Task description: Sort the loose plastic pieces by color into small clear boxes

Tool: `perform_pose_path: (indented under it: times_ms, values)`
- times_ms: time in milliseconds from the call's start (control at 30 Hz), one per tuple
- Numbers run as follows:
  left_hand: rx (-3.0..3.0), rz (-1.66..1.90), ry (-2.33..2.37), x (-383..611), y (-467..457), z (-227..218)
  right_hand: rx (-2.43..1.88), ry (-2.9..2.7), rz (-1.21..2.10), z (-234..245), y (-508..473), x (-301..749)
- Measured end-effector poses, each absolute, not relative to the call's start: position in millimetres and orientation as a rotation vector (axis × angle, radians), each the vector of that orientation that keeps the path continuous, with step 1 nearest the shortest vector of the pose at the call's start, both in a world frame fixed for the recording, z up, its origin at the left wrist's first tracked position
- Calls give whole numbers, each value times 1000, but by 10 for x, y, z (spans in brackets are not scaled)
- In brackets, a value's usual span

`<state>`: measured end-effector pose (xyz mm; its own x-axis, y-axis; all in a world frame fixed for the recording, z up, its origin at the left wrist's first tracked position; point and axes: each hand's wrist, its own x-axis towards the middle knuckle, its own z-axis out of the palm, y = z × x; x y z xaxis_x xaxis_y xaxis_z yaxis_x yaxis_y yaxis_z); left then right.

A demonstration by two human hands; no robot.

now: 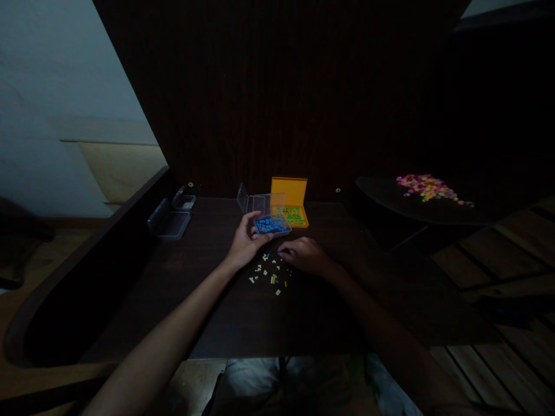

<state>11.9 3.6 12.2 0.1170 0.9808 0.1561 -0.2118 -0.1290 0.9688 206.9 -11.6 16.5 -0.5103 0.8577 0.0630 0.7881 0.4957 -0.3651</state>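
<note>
The left hand (245, 240) grips the left side of a clear plastic box (284, 233), thumb in front and fingers curled around the side; from here I cannot tell whether the base rests on the dark desktop (243, 329). Blue pieces (271, 224) lie loose inside, so a turn of that wrist could tip them over the low wall. The right hand (306, 254) has thumb and forefinger pressed together, apparently pinching a small blue piece (280, 252) in front of the box; so tiny a piece could slip from the fingertips. Pale pieces (278, 292) and yellow pieces (274, 279) lie scattered just beside this hand, where a dragging knuckle could sweep them aside, and the poor light could make the two colours easy to confuse. Behind, an orange case (289, 193) stands open with green pieces (295, 218) in it; because the two containers sit close together, a careless push on the nearer could jolt both
</note>
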Motion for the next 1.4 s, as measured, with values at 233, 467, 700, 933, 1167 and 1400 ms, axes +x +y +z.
perform_pose_path:
  times_ms: [233, 467, 700, 933, 1167, 1400]
  values:
    - [1225, 1289, 880, 122, 32, 117, -1340, -2518, 392, 140, -130, 2065]
    - [1232, 1259, 884, 123, 27, 115, -1351, -2559, 405, 146, -144, 2067]
    - [1250, 1249, 890, 120, 30, 82, -1399, -2596, 455, 251, -163, 2104]
    - [1230, 1237, 900, 118, 28, 95, -1401, -2577, 454, 221, -134, 2163]
    - [1232, 1240, 892, 116, 30, 96, -1389, -2608, 471, 242, -148, 2164]
    - [1249, 1243, 905, 118, 32, 83, -1464, -2638, 450, 259, -151, 2142]
